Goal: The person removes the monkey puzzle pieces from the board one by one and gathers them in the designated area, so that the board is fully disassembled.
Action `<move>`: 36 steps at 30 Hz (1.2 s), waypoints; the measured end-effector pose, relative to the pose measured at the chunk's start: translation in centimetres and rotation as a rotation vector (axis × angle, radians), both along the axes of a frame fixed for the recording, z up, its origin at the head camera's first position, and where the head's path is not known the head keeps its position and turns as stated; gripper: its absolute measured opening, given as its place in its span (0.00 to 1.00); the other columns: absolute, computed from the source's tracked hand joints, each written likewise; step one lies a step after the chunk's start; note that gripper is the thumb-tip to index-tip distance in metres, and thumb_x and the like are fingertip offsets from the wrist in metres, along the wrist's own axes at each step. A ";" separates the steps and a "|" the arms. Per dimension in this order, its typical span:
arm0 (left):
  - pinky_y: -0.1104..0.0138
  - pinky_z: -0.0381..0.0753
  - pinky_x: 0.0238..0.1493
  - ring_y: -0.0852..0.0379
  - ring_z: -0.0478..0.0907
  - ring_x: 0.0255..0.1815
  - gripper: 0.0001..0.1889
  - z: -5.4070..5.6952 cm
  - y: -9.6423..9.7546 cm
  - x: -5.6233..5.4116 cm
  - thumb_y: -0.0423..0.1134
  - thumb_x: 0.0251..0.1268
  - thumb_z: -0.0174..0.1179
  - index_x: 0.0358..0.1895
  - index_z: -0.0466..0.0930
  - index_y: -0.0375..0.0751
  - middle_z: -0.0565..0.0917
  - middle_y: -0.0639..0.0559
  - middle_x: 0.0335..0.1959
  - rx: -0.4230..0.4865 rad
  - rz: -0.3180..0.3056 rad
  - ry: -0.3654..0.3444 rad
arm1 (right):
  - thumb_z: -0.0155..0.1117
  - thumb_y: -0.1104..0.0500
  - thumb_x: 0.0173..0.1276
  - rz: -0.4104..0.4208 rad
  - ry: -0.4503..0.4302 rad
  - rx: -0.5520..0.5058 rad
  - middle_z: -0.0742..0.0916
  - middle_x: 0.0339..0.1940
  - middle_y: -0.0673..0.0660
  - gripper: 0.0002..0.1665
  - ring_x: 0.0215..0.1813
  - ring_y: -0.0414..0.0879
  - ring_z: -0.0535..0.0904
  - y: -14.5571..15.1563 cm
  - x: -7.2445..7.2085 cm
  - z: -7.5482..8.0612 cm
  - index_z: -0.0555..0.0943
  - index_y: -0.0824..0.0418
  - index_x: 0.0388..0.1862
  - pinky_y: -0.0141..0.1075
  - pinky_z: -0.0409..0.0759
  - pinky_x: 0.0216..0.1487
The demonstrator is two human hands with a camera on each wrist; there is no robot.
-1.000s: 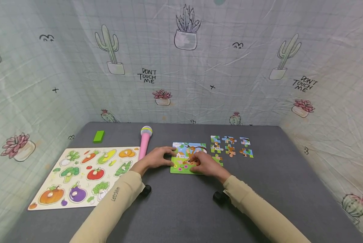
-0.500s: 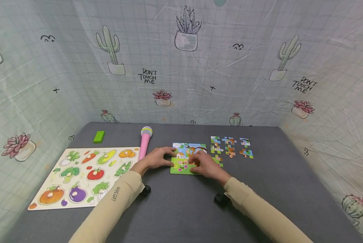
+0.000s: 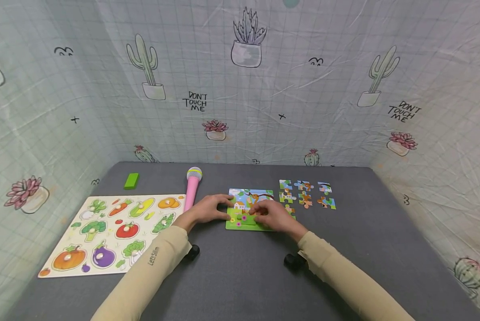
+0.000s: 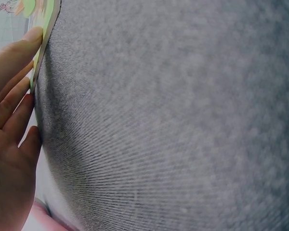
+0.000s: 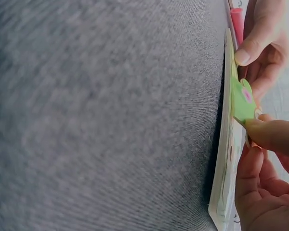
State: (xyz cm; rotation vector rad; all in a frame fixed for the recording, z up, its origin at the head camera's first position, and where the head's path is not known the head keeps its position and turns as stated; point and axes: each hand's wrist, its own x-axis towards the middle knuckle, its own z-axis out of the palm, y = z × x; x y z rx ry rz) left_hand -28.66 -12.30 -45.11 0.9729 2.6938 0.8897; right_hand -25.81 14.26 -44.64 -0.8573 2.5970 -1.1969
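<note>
A jigsaw puzzle board [image 3: 238,226] with a bright cartoon scene lies flat on the grey table. My left hand [image 3: 208,208] touches its left edge, thumb near the front and fingers farther back. Over the lower right of the board, my right hand [image 3: 278,216] pinches a puzzle piece [image 5: 244,100], green with a pink flower. In the right wrist view this piece stands tilted against the board's face, between thumb and fingertips. The right fingers hide part of the picture beneath them.
Several loose puzzle pieces [image 3: 305,199] lie right of the board. On the left are a pink toy microphone [image 3: 191,189], a vegetable peg board [image 3: 115,252] and a green block [image 3: 131,181]. A patterned curtain [image 3: 280,89] surrounds the table's back and sides.
The puzzle piece in my right fingers has turned, showing more of its green face. The right hand has shifted only slightly; the left hand keeps its place at the board's edge.
</note>
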 end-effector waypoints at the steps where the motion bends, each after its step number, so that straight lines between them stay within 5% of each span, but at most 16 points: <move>1: 0.53 0.64 0.70 0.45 0.65 0.71 0.22 0.0 0.0 0.0 0.41 0.59 0.69 0.55 0.82 0.37 0.72 0.45 0.68 -0.001 -0.001 0.001 | 0.62 0.69 0.67 -0.004 0.008 0.002 0.85 0.44 0.58 0.10 0.44 0.49 0.82 0.0 0.0 0.0 0.84 0.65 0.45 0.38 0.80 0.46; 6: 0.53 0.64 0.70 0.46 0.65 0.71 0.22 0.0 0.0 0.0 0.42 0.59 0.69 0.56 0.82 0.37 0.72 0.45 0.68 -0.010 -0.002 0.002 | 0.59 0.66 0.71 -0.053 -0.010 -0.004 0.84 0.44 0.55 0.09 0.42 0.47 0.82 0.0 0.0 -0.1 0.85 0.61 0.45 0.40 0.80 0.42; 18: 0.53 0.64 0.69 0.45 0.65 0.71 0.22 0.1 0.0 -0.1 0.42 0.59 0.69 0.56 0.82 0.37 0.72 0.45 0.69 -0.011 -0.003 0.003 | 0.62 0.64 0.70 -0.181 -0.227 -0.171 0.80 0.57 0.61 0.16 0.45 0.53 0.82 0.9 0.8 0.6 0.80 0.63 0.56 0.43 0.80 0.36; 24: 0.53 0.63 0.70 0.45 0.64 0.72 0.22 -0.2 0.1 -0.2 0.42 0.60 0.69 0.56 0.81 0.37 0.71 0.45 0.69 -0.015 -0.007 -0.001 | 0.60 0.63 0.72 -0.257 -0.205 -0.141 0.79 0.61 0.62 0.19 0.59 0.58 0.78 3.5 1.5 0.4 0.79 0.62 0.61 0.46 0.79 0.51; 36: 0.52 0.63 0.70 0.45 0.64 0.71 0.22 -0.2 -0.1 -0.3 0.43 0.60 0.69 0.56 0.82 0.38 0.71 0.45 0.69 -0.031 -0.013 0.002 | 0.55 0.63 0.75 -0.368 -0.199 -0.097 0.74 0.66 0.69 0.21 0.58 0.64 0.77 11.8 1.2 -0.6 0.74 0.67 0.64 0.50 0.78 0.54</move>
